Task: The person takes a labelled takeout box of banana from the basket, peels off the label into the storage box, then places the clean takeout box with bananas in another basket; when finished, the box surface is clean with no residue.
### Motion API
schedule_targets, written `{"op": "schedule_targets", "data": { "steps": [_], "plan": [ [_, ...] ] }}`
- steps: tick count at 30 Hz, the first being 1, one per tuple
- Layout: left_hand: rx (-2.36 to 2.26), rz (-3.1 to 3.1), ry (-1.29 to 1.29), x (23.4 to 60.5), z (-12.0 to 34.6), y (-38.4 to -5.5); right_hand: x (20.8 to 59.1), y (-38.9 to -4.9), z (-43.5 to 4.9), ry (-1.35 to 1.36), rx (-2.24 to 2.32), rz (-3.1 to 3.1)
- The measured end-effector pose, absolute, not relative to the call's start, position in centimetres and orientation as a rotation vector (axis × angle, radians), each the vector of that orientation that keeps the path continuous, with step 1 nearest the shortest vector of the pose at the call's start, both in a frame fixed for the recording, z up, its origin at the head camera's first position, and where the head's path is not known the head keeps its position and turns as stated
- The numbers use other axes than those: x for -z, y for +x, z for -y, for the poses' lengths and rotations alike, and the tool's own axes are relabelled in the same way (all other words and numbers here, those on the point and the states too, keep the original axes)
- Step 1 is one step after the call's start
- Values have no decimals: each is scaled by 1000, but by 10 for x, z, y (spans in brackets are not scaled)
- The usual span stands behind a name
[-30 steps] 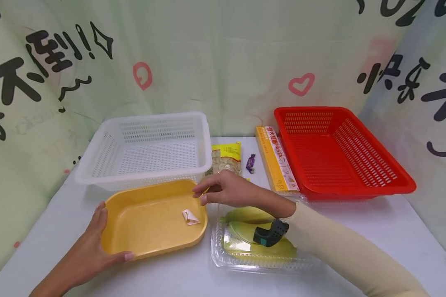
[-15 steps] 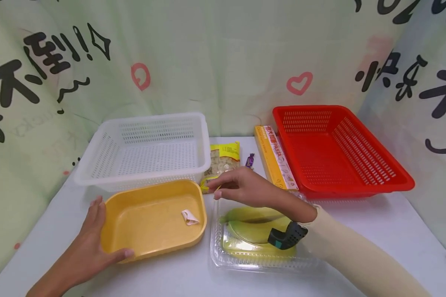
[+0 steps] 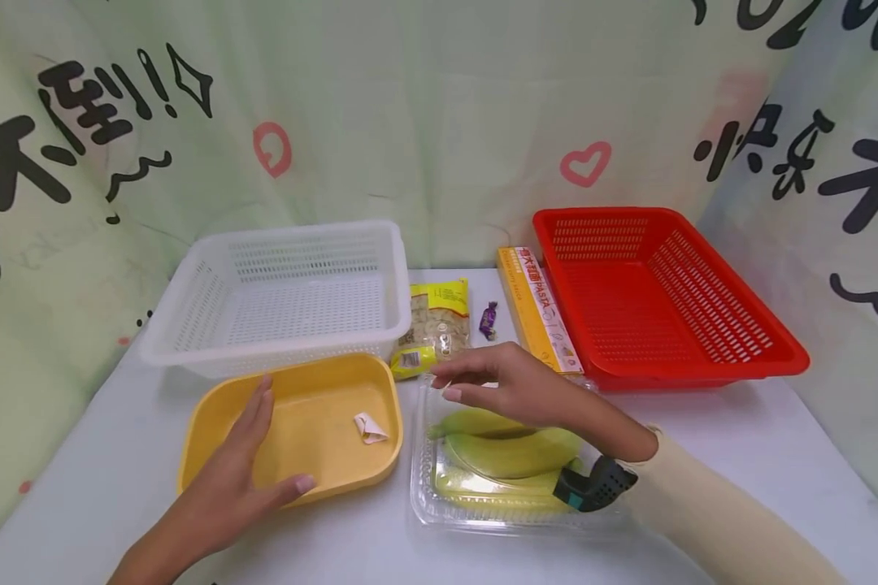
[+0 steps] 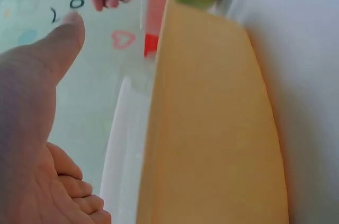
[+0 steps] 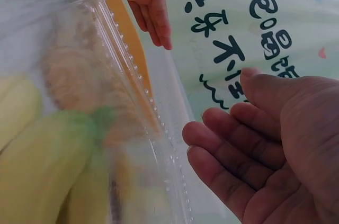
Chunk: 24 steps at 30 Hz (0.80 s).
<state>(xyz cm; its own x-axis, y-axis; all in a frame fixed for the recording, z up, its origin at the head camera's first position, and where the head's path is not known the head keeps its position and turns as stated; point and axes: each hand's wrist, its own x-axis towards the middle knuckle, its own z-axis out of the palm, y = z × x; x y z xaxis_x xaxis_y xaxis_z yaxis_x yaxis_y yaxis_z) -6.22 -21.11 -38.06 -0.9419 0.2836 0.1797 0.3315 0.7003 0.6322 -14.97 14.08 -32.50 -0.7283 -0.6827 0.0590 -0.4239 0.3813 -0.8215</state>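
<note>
My left hand (image 3: pixel 228 487), fingers straight and thumb spread, is over the left part of a yellow plastic tray (image 3: pixel 300 439) and holds nothing. In the left wrist view the hand stands apart from the tray's wall (image 4: pixel 212 118). A small crumpled white-and-pink wrapper (image 3: pixel 370 428) lies at the tray's right end. My right hand (image 3: pixel 508 382), loosely bent and with nothing in it, hovers above a clear plastic clamshell box (image 3: pixel 439 508) containing green-yellow bananas (image 3: pixel 515 453). The right wrist view shows the relaxed fingers (image 5: pixel 233 155) beside the box's ridged rim.
Behind the tray stands a white perforated basket (image 3: pixel 398 305). A red basket (image 3: pixel 658 317) is at the right, with a yellow pasta box (image 3: pixel 537 309) along its left side. Between the baskets lie a yellow-and-clear food bag (image 3: pixel 439 317) and a purple-wrapped candy (image 3: pixel 488 321).
My left hand has let go of the tray's left end and moved right, over it. My right hand has drawn back rightward from the tray to above the banana box.
</note>
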Motion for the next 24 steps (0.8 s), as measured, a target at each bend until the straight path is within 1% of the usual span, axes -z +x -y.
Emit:
{"op": "schedule_targets", "data": {
  "steps": [7,12,17,24],
  "plan": [
    [1133,2841,-492,375,191,-59,330,-142,-159,-973,1264,-2444],
    [1195,2835,-453,376,175,-58,332,-131,-173,-893,1291,-2553],
    [1235,2824,-513,379,161,-59,336,-120,-186,-861,1294,-2614],
    [1381,2755,-664,382,146,-60,342,-108,-205,-862,1290,-2702]
  ]
}}
